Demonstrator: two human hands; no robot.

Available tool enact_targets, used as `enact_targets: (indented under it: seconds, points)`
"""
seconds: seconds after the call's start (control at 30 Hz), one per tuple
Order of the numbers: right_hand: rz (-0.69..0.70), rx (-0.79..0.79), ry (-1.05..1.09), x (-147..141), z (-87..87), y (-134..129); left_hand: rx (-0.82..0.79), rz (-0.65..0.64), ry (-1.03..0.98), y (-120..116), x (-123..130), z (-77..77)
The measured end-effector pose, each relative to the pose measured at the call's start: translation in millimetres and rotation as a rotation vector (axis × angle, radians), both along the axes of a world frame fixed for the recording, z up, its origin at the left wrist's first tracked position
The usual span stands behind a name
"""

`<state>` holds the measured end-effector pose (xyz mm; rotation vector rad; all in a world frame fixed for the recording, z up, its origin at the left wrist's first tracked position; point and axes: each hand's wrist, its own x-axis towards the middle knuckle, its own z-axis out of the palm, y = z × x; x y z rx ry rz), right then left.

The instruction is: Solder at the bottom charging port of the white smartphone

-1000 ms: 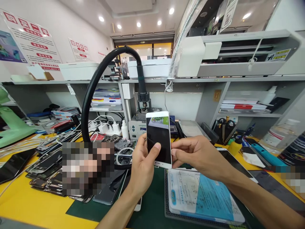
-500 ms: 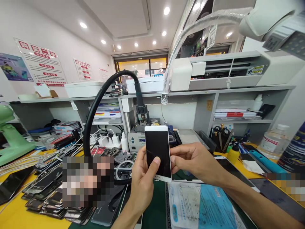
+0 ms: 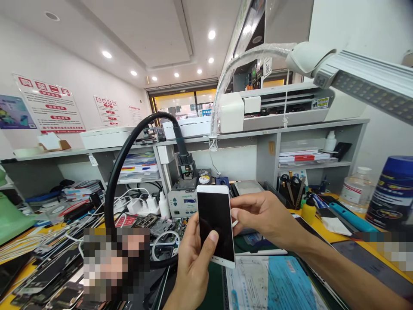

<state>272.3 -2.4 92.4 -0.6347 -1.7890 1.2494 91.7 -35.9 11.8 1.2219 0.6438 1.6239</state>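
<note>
A white-framed phone [image 3: 221, 211] with a dark screen stands nearly upright in front of me. My left hand [image 3: 196, 258] is closed round its left and lower part, the thumb lying on the screen. At the phone's right edge is my right hand [image 3: 258, 215], thumb and forefinger pinched together. A small whitish piece shows by those fingers, too small to name. Below the hands lies a blue and white printed mat [image 3: 274, 280] on the green work surface.
Behind the phone stands a hot-air station [image 3: 180, 202] with a thick black hose [image 3: 111, 185]. Phones and parts [image 3: 51, 275] pile up at left. A clear bottle [image 3: 356, 189], a dark can [image 3: 392, 193] and a yellow bottle [image 3: 309, 209] stand at right. A lamp [image 3: 371, 82] hangs above.
The view has tilted up and turned slightly right, so phone and hands sit lower in it. My left hand still holds the phone; a whitish piece now shows by my right fingers.
</note>
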Motion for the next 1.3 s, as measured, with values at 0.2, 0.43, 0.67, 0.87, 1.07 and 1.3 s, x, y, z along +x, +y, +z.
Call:
enact_targets:
  seconds: [0.2, 0.43, 0.67, 0.87, 1.07, 1.3]
  points:
    - [-0.104, 0.010, -0.029, -2, -2.1, -5, -0.007, 0.042, -0.017, -1, 3, -1.7]
    - [-0.057, -0.048, 0.015, -7, 0.1, -5, -0.031, -0.020, -0.014, 6, -5, -4.1]
    - [-0.004, -0.133, 0.010, -11, -1.7, -1, -0.082, -0.073, -0.047, 10, -6, 2.0]
    - [0.103, -0.220, -0.014, -12, -6.5, 6, -0.162, -0.114, -0.033, 11, -5, 8.4]
    - [0.107, -0.251, -0.035, -11, -9.1, 9, -0.168, -0.129, -0.029, 12, -8, 9.8]
    - [0.098, -0.227, -0.039, -12, -12.6, 12, -0.150, -0.121, -0.023, 15, -9, 4.3]
